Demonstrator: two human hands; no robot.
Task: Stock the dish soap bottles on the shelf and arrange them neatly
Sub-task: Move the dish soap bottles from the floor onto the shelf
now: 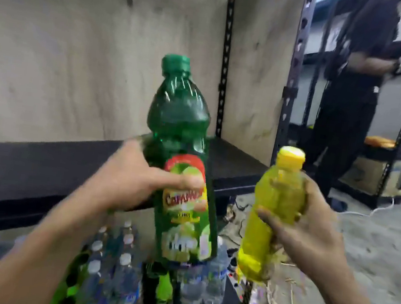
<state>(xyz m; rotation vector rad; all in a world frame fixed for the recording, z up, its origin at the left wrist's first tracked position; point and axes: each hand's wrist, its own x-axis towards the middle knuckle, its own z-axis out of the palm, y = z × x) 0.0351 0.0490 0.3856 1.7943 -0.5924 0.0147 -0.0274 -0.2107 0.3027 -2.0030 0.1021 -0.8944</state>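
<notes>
A large green dish soap bottle is clamped upright in the left hand, the thumb laid across its label. A smaller yellow dish soap bottle is gripped around its middle by the right hand, just beside the green one. Both are held in front of the dark shelf board. Below, capped clear water bottles are seen crowded together, blurred.
</notes>
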